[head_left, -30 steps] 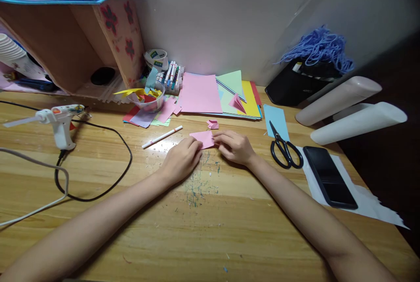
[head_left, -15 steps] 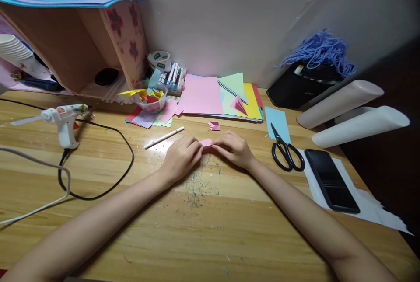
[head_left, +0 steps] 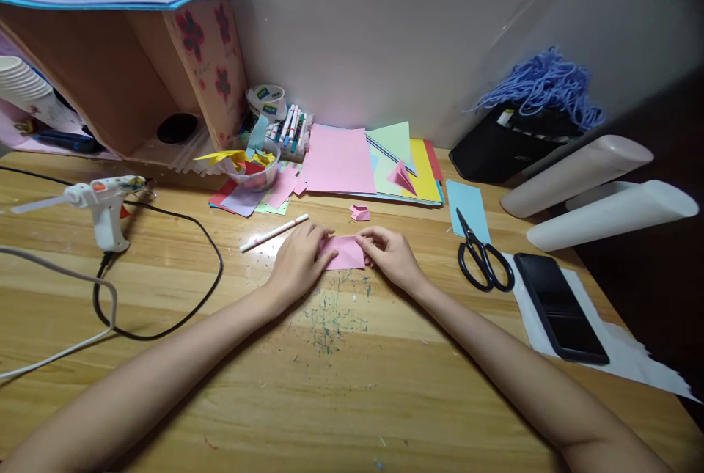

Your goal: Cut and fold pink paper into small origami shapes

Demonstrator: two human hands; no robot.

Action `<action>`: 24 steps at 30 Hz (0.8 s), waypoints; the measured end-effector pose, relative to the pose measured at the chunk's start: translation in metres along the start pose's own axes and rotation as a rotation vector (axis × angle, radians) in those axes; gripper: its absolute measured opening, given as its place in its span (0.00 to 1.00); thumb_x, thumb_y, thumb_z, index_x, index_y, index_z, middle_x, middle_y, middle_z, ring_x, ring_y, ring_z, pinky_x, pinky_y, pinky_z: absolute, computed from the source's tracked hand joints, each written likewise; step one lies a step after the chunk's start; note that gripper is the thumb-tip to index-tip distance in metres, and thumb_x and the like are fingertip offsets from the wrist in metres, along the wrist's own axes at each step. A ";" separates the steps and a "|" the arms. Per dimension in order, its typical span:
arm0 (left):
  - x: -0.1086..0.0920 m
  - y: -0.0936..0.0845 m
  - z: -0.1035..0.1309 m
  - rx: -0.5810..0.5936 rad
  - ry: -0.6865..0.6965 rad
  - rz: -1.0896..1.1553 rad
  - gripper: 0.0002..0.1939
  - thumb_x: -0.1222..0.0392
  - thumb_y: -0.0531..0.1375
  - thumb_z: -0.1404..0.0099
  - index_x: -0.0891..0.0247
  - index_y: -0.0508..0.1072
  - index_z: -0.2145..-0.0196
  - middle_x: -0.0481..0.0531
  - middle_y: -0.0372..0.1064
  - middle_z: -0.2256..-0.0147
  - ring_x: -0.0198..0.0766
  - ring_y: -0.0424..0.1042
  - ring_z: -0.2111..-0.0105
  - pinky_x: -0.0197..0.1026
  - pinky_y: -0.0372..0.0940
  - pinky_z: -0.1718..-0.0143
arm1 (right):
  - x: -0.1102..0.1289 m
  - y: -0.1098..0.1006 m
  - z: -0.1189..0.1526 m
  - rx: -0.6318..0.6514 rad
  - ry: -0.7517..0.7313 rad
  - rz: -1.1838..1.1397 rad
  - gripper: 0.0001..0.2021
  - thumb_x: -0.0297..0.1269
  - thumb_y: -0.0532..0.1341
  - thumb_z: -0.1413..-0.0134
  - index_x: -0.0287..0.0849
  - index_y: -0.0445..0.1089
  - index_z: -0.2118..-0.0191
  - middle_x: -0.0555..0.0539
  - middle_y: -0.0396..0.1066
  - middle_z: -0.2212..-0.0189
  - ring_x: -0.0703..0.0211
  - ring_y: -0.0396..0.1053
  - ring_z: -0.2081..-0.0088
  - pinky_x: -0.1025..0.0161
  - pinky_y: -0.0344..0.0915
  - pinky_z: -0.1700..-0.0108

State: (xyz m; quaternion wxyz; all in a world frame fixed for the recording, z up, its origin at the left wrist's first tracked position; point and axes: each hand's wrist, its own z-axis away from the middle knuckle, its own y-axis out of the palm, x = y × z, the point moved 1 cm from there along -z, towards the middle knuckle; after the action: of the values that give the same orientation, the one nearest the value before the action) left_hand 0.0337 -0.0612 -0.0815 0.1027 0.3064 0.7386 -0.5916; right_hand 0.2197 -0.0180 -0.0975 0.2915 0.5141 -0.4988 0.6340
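Observation:
Between my hands, just above or on the table, is a small rectangle of pink paper point(head_left: 345, 253). My left hand point(head_left: 298, 262) is closed on its left edge, the thumb lying over the near corner. My right hand point(head_left: 389, 254) pinches the upper right corner between thumb and fingers. Just beyond the paper lies a small folded pink paper piece point(head_left: 360, 213), touched by neither hand. A white marker point(head_left: 273, 233) rests slantwise beyond my left hand.
A white glue gun point(head_left: 107, 213) with looping cords stands left. Black scissors point(head_left: 484, 257), a blue paper sheet point(head_left: 466, 209) and a black phone point(head_left: 561, 304) lie right. Behind are stacked coloured papers point(head_left: 341, 161), a plastic bowl point(head_left: 258, 176) of scraps and white tubes point(head_left: 610, 216).
The pink paper, a narrow folded strip before, now shows as a wider, flat rectangle. My hands have moved slightly apart and my left thumb has shifted along it.

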 end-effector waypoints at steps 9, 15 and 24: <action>-0.002 0.002 0.003 -0.005 0.055 -0.073 0.08 0.60 0.54 0.36 0.64 0.69 0.61 0.53 0.64 0.64 0.38 0.64 0.63 0.41 0.61 0.63 | -0.007 0.002 0.001 -0.039 -0.070 0.123 0.12 0.38 0.62 0.52 0.39 0.70 0.61 0.49 0.69 0.74 0.66 0.64 0.76 0.68 0.62 0.74; -0.007 0.001 0.004 0.035 0.157 -0.307 0.10 0.61 0.51 0.34 0.65 0.71 0.63 0.54 0.66 0.66 0.38 0.64 0.67 0.40 0.58 0.68 | 0.001 0.001 0.004 -0.058 -0.195 0.266 0.09 0.34 0.60 0.49 0.40 0.72 0.61 0.48 0.70 0.73 0.64 0.64 0.74 0.66 0.63 0.73; -0.012 0.003 0.007 0.102 0.256 -0.492 0.10 0.64 0.50 0.34 0.68 0.69 0.61 0.57 0.66 0.63 0.43 0.63 0.63 0.43 0.59 0.65 | 0.009 0.002 0.011 0.008 -0.576 0.643 0.10 0.31 0.54 0.43 0.42 0.70 0.57 0.43 0.71 0.62 0.56 0.67 0.60 0.60 0.66 0.58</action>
State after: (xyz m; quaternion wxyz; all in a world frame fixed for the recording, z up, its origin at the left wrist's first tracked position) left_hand 0.0432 -0.0710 -0.0799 -0.1537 0.1949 0.7671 -0.5915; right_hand 0.2192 -0.0307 -0.0904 -0.0739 0.4898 -0.6919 0.5252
